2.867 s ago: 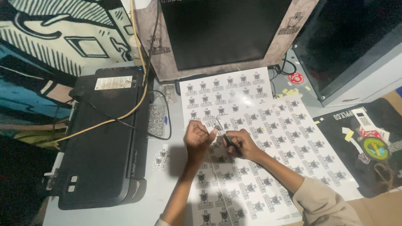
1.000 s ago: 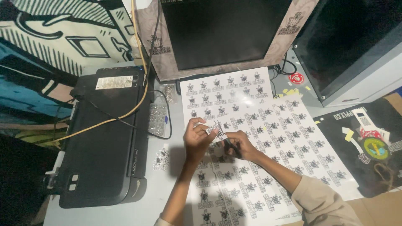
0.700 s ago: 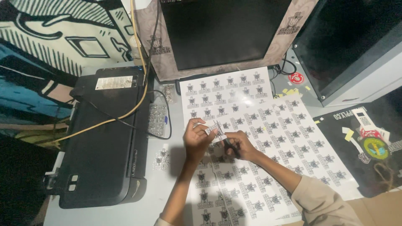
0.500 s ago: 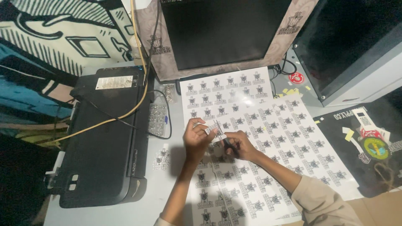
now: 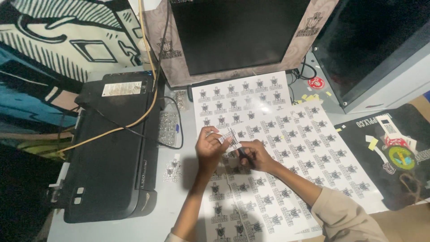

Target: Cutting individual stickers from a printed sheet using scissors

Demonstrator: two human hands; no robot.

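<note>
Big black printer (image 5: 112, 152) sits off to the outer side of the left hand (image 5: 208, 149). Printed sticker sheets (image 5: 286, 134) spread under and beyond both hands. Left hand is pinching a small cut-out sticker (image 5: 230, 138) just above the sheets, right hand (image 5: 255, 154) is closed around dark scissors (image 5: 242, 154), touching it.

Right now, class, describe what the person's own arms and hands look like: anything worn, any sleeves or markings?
Both hands are bare, with no gloves visible. The left hand joins a forearm with no sleeve until the frame's bottom edge. The right hand leads to a bare forearm, then a loose beige sleeve pushed up near the elbow. No rings, watch or markings can be made out.
</note>
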